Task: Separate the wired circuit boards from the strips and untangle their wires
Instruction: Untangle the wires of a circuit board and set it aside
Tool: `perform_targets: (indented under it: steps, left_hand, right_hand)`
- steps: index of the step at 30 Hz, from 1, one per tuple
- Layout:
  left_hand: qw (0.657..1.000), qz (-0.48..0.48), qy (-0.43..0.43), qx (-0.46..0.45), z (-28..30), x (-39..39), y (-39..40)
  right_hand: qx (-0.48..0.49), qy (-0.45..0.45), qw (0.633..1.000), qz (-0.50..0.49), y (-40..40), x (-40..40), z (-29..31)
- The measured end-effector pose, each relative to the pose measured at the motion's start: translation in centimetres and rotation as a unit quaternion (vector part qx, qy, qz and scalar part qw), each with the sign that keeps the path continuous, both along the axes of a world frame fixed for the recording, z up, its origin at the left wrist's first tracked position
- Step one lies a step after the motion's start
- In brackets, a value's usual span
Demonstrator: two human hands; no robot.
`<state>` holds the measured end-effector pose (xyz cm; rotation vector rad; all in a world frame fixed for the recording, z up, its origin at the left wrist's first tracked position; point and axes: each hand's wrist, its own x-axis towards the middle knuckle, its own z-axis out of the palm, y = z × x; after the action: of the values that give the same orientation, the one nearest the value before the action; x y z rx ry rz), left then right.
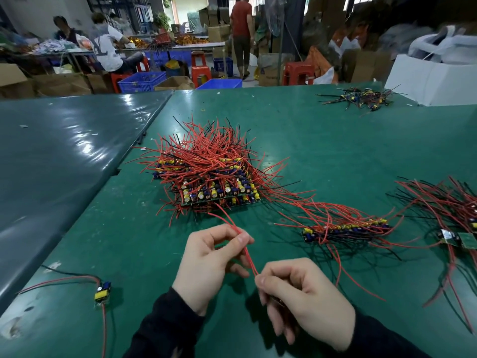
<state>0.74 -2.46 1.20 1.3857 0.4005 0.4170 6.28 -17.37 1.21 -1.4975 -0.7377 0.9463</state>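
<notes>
- Near the counter's (335,130) front edge, the left hand (209,264) and right hand (302,293) each pinch the same thin red insulated wire (244,248).
- It runs diagonally from the green strip stack of circuit boards (219,195) mid-counter toward the person.
- Likely light, limp and slippery; the solder joint looks fragile, so gripping close to the board seems wiser.

table (322,140): dark green, glossy, scuffed pale in spots
wire pile (209,161): mostly red, some black strands
boards under pile (222,196): green, yellow and blue parts
held wire (245,250): red
strip (346,228): yellow/blue parts, red and black wires
single board (102,290): yellow and blue, red plus black leads
sleeves (165,329): black
crates (142,81): blue
stools (299,72): red
box (428,81): white
</notes>
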Motion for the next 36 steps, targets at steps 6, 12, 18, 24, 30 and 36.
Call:
perform_targets:
  steps: [6,12,18,24,30,36]
  left_hand:
    - [0.997,0.059,-0.002,0.042,0.0,-0.1,-0.5]
    - [0.990,0.110,-0.007,0.087,-0.3,-0.1,0.0]
    - [0.997,0.058,-0.020,-0.053,0.4,-0.3,0.8]
    - [0.992,0.071,-0.018,-0.105,0.9,-0.5,1.2]
    - [0.971,-0.013,-0.029,-0.236,1.2,-0.7,1.8]
    - [0.975,0.038,-0.046,-0.213,1.1,-0.4,1.9]
  right_hand:
    - [0.002,-0.054,0.999,0.004,0.0,-0.3,0.0]
    - [0.001,-0.061,0.998,0.028,-0.1,-0.6,0.1]
    - [0.024,0.015,0.996,0.081,0.0,-0.5,0.7]
    - [0.026,0.012,0.996,0.090,-0.1,-0.5,0.8]
    - [0.073,0.090,0.983,0.142,-0.2,-0.2,1.2]
    - [0.076,0.092,0.984,0.130,0.1,-0.1,0.9]
